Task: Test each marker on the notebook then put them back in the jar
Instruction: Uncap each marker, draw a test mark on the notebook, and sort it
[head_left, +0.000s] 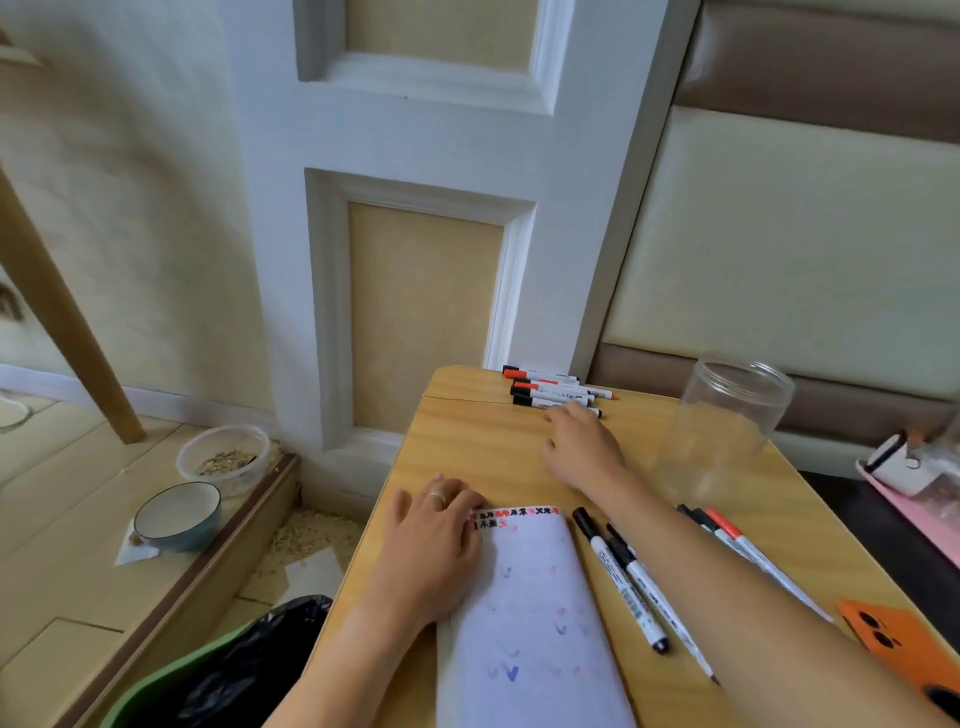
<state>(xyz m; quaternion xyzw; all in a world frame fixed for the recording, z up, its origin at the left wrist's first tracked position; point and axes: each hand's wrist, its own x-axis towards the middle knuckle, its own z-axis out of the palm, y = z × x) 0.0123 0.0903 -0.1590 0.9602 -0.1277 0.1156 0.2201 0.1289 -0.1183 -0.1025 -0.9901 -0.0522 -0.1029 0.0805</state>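
head view: left hand (441, 530) flat, fingers straight, pressing the top left of the notebook (530, 623) on the wooden worktop (467, 447). right hand (582, 447) reaches to the far markers (550, 389), fingers loosely spread, fingertips touching the nearest one, nothing gripped. clear jar (727, 421) upright at right, apart from the hands. more markers (623, 577) lie right of the notebook. orange phone (904, 649) at the near right edge.

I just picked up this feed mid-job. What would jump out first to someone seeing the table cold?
Probably the right hand stretched across the wooden table to the row of markers at the far edge, fingers at the nearest one. Next, the open notebook at the near edge, dotted with faint test marks and pinned by the left hand. The clear jar stands empty at the right, with more markers lying beside the notebook.
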